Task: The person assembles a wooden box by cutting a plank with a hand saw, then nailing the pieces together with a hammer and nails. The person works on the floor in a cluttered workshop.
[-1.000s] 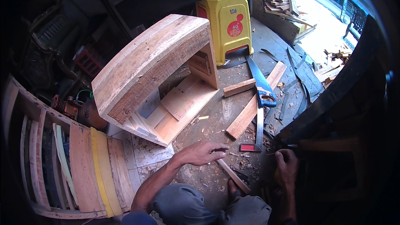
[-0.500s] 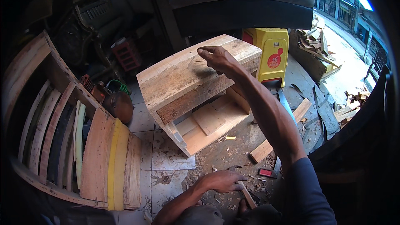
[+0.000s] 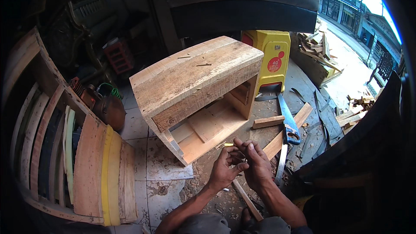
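Observation:
Both my hands are close together in front of the wooden cabinet's near corner. My left hand [image 3: 227,167] has its fingers bent and thumb drawn in. Facing it, my right hand [image 3: 258,164] is closed with its fingertips pressed together; any small thing in the fingers is too small to make out. Below them a slim wooden stick [image 3: 248,199] slants down between my knees, its upper end behind the hands. The open-fronted cabinet [image 3: 173,86] stands just beyond, of raw wood, with thin dark nails [image 3: 203,65] lying on its top.
Right of the cabinet, a handsaw [image 3: 289,123] leans across wood offcuts [image 3: 268,122] near a yellow plastic stand [image 3: 273,56]. Wood shavings litter the floor. A large slatted wooden frame [image 3: 89,173] stands at the left. Stacked scrap wood [image 3: 318,47] is at the far right.
My right hand has come back from the cabinet top to meet my left hand. The left hand has risen off the wooden stick. The nails on the cabinet top now show clearly.

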{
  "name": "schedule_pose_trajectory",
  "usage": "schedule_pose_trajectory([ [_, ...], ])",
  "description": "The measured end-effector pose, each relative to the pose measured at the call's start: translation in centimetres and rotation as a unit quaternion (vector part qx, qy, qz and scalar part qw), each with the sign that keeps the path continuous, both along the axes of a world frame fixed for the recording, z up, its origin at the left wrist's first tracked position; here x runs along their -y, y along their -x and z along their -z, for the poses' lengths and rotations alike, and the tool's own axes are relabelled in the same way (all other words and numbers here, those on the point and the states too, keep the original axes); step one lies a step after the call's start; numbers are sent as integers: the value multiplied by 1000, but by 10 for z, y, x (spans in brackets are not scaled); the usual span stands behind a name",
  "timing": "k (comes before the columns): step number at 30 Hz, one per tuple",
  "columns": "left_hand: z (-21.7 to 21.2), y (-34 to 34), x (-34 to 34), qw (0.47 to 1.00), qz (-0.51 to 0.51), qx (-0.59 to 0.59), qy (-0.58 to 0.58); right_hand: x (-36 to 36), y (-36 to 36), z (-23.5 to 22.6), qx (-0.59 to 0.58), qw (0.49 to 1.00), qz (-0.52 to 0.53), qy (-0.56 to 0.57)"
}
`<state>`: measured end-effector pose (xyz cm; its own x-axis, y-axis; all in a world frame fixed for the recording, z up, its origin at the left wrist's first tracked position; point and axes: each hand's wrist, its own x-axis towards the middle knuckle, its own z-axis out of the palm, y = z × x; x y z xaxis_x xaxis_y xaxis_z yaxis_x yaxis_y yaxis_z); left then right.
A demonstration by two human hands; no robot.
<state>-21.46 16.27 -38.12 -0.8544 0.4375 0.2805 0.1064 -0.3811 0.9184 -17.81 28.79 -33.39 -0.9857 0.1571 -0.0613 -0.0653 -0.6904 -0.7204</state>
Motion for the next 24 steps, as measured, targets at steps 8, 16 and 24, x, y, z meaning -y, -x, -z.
schedule_pose_trajectory([
  [8,-31,4,13,908,-153,-365,138,13,-3,-10,36,993,-39,108],
  [16,-141,111,-10,966,-148,-205,56,-40,-58,123,97,732,-155,-657],
  [24,-210,272,-41,921,-167,-190,296,-47,-154,258,275,685,-197,-645],
])
